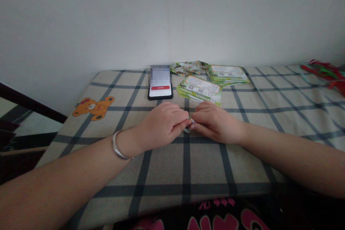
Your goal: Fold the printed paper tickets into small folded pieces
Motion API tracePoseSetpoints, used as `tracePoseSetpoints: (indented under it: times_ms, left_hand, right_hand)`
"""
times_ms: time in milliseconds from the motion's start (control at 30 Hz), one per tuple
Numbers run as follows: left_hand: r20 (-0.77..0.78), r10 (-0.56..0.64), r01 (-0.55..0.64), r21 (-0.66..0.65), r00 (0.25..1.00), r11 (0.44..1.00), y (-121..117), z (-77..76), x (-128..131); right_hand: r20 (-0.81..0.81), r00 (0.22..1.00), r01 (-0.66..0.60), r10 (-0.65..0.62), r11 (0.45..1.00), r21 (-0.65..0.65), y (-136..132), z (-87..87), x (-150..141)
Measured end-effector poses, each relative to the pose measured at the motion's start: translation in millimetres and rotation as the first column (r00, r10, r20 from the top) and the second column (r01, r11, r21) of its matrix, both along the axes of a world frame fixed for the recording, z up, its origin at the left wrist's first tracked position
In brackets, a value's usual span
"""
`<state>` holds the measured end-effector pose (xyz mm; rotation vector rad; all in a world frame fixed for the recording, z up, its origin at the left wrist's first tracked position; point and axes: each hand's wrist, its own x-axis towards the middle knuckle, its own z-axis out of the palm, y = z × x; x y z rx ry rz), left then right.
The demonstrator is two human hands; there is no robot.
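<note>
My left hand [168, 122], with a silver bangle [118, 146] on its wrist, is closed in a pinch near the middle of the table. Opposite it, my right hand [215, 122] is closed the same way. Between their fingertips is a small crumpled whitish piece [187, 129], which looks like paper or foil; the fingers cover most of it. Just beyond the hands lies a stack of green-and-white printed leaflets [201, 88]. A phone [160, 93] with a lit screen lies to the left of that stack.
Crumpled leaflets [190, 67] and a second leaflet stack [229, 74] lie near the wall. An orange bear cutout [93, 107] is at the left on the checked tablecloth [167, 172]. Red and green material [323, 73] lies at the far right.
</note>
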<state>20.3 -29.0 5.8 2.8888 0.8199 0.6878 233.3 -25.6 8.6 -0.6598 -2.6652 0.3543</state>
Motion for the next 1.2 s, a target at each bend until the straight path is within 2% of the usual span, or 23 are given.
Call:
tracePoseSetpoints:
  times_ms: [200, 300, 600, 767, 967, 1200]
  left_hand:
    - [0.042, -0.006, 0.010, -0.105, 0.999, 0.994, -0.2, 0.2, 1.1]
    - [0.057, -0.025, 0.034, -0.161, 0.998, 0.986, 0.1, -0.2, 0.1]
    - [0.033, 0.012, -0.006, -0.191, 0.999, 0.982, 2.5, -5.6, -1.5]
    - [-0.002, 0.066, -0.065, -0.216, 0.998, 0.974, 1.7, -4.9, -0.4]
    - [0.035, -0.020, 0.027, -0.219, 0.999, 0.975, 3.0, -3.8, 1.0]
    - [0.067, -0.024, 0.035, -0.154, 0.997, 0.987, 2.4, -0.8, -1.0]
  right_hand:
    - [-0.113, 0.992, -0.066, 0.052, 0.990, -0.121, 1.1, -0.7, -0.3]
    - [-0.147, 0.988, -0.062, 0.043, 0.990, -0.130, 2.1, -1.4, 0.0]
    - [-0.208, 0.978, -0.055, 0.011, 0.977, -0.205, 4.4, -3.5, 1.2]
    - [-0.182, 0.983, -0.046, 0.017, 0.986, -0.157, 3.4, -4.0, 1.1]
    - [-0.119, 0.992, -0.056, 0.047, 0.996, -0.072, 1.0, -1.2, 0.6]
    - [-0.137, 0.990, -0.040, 0.033, 0.998, -0.050, 4.6, -3.7, 3.1]
